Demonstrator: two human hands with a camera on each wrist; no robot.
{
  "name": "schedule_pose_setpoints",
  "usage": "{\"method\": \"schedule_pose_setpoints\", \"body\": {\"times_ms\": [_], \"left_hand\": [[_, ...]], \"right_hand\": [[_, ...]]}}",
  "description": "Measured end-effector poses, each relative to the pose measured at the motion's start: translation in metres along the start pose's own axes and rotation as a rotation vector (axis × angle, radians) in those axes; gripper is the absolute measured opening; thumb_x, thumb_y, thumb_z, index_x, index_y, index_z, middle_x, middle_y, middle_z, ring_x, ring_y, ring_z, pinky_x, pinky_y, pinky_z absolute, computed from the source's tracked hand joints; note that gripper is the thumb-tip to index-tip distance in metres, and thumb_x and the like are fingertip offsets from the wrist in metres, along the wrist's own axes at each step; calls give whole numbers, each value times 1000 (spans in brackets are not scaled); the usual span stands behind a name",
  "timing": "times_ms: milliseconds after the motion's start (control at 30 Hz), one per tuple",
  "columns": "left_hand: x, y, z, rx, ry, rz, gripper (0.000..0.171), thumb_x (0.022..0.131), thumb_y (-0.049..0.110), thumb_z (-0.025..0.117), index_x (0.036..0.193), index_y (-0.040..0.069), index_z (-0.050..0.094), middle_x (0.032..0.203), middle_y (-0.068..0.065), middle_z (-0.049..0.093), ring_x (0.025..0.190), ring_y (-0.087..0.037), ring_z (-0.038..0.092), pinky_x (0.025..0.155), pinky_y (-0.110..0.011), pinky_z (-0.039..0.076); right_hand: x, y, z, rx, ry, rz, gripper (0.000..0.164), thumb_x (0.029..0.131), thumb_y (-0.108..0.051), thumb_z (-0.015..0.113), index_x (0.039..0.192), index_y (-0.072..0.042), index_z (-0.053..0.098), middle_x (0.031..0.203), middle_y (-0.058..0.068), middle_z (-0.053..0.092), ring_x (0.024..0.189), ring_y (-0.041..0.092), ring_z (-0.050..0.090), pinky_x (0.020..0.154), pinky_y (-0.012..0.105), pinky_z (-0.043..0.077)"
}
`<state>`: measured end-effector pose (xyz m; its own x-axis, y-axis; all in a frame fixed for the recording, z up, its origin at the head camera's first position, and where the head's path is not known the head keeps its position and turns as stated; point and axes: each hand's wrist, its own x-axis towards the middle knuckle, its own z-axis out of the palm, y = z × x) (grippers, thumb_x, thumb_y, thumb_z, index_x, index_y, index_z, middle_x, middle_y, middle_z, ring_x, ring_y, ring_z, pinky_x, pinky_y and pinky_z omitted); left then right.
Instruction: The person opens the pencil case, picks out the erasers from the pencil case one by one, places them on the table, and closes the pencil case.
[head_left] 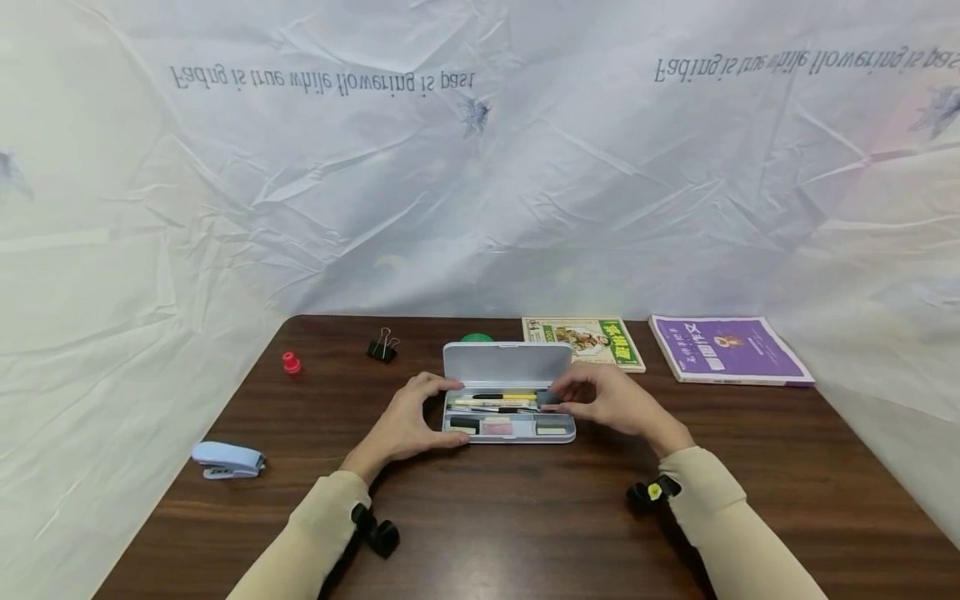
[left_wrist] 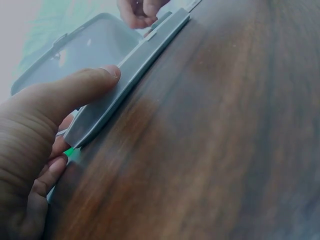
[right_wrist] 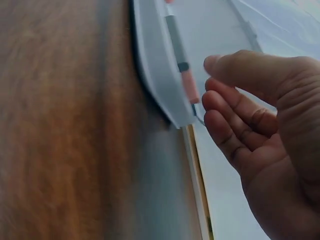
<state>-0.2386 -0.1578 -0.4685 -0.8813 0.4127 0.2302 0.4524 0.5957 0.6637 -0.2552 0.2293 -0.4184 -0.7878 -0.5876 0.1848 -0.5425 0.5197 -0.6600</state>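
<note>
A pale grey pencil case lies with its lid raised. Inside are several pens and pencils, among them a yellow and black pencil, and some small erasers, one of them pink. My left hand holds the case's left end, its thumb on the front wall and its other fingers behind. Over the right end is my right hand, fingers bent and thumb near them. A dark and pink eraser sits just beside those fingertips, and nothing shows between them in the right wrist view.
Behind the case lie a green and yellow book, a purple book and a partly hidden green object. To the left are a black binder clip, a small red object and a light blue stapler.
</note>
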Motion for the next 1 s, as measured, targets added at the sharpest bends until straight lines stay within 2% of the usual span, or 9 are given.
{"method": "schedule_pose_setpoints", "body": {"times_ms": [167, 333, 533, 700, 833, 1000], "left_hand": [[0, 1, -1, -3, -4, -3, 81, 80, 55, 100, 150, 28, 70, 145, 0, 63, 142, -29, 57, 120, -65, 44], [0, 2, -1, -5, -5, -5, 81, 80, 54, 100, 151, 28, 70, 145, 0, 63, 142, -30, 57, 119, -65, 44], [-1, 3, -1, -7, -8, -9, 81, 81, 54, 99, 152, 28, 69, 145, 0, 63, 143, -32, 57, 119, -67, 44], [-1, 2, 0, -5, -6, -16, 81, 81, 53, 100, 152, 28, 69, 145, 0, 63, 143, -31, 57, 119, -65, 45], [-1, 3, -1, -4, -5, -15, 81, 81, 53, 100, 151, 27, 70, 145, -1, 63, 142, -31, 57, 119, -66, 44], [-1, 4, -1, -4, -8, -10, 80, 81, 53, 99, 151, 28, 69, 146, -1, 63, 142, -31, 57, 120, -68, 42]], "right_hand": [[2, -3, 7, -86, -41, -14, 21, 102, -7, 82, 118, -19, 87, 109, -10, 77, 93, 7, 68, 81, 31, 59], [3, -5, 3, -83, -19, -25, 22, 102, -4, 81, 116, -20, 87, 108, -11, 77, 92, 7, 68, 79, 29, 58], [-6, -7, -27, -84, 101, -57, 27, 96, 3, 84, 112, -20, 87, 107, -10, 79, 96, 12, 70, 82, 30, 61], [-26, 2, -59, -124, 203, 15, 27, 97, 5, 83, 110, -18, 86, 106, -7, 79, 96, 12, 70, 82, 26, 59], [-46, 15, -76, -160, 241, 84, 24, 96, 4, 84, 108, -17, 86, 104, -4, 80, 94, 11, 69, 81, 22, 57], [-65, 36, -83, -212, 240, 122, 23, 94, 4, 86, 104, -16, 87, 101, -2, 82, 90, 7, 68, 79, 24, 57]]}}
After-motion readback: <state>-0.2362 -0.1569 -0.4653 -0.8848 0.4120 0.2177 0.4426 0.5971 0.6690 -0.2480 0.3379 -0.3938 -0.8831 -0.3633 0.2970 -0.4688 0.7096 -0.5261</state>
